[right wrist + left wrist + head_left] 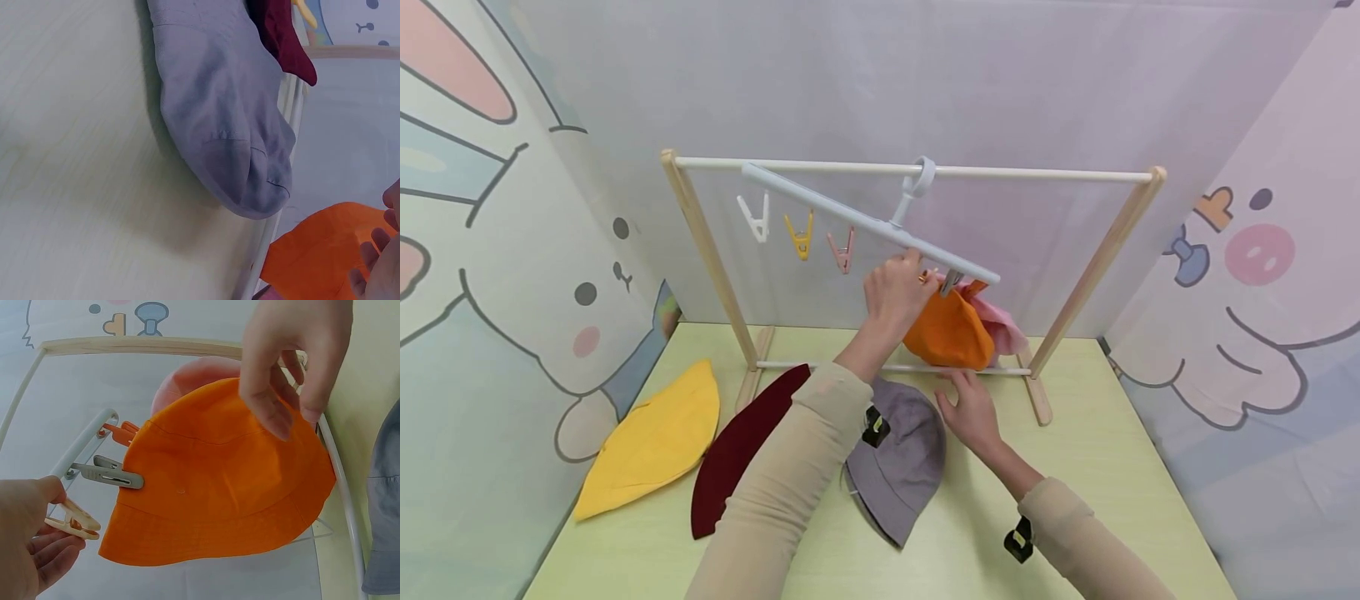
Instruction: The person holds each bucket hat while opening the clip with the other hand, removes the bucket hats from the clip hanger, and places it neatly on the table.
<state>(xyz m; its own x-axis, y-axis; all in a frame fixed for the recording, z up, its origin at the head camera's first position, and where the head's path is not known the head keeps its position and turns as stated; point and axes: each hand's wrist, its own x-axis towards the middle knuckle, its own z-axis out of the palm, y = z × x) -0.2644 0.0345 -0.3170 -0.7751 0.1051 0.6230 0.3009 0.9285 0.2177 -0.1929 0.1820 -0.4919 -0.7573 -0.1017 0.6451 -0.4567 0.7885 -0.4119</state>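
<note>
A white hanger (842, 208) hangs tilted, its right side lower. Beneath its middle, my left hand (895, 290) pinches a cream clip (81, 529) between thumb and fingers, beside the orange hat (219, 487). A grey clip (112, 477) grips that hat's edge. Behind it are a pink hat (190, 381) and an orange clip (124, 434). My right hand (973, 412) is near the orange hat's lower part with fingers loosely bent and nothing held; whether it touches the hat is unclear. The right wrist view shows part of this hand (382, 265) at the edge.
White (758, 218), yellow (801, 237) and pink (842, 252) clips hang on the hanger's left side. The wooden-ended rack (707, 250) stands on the table. Yellow (658, 442), dark red (737, 450) and grey (902, 454) hats lie in front, left to middle.
</note>
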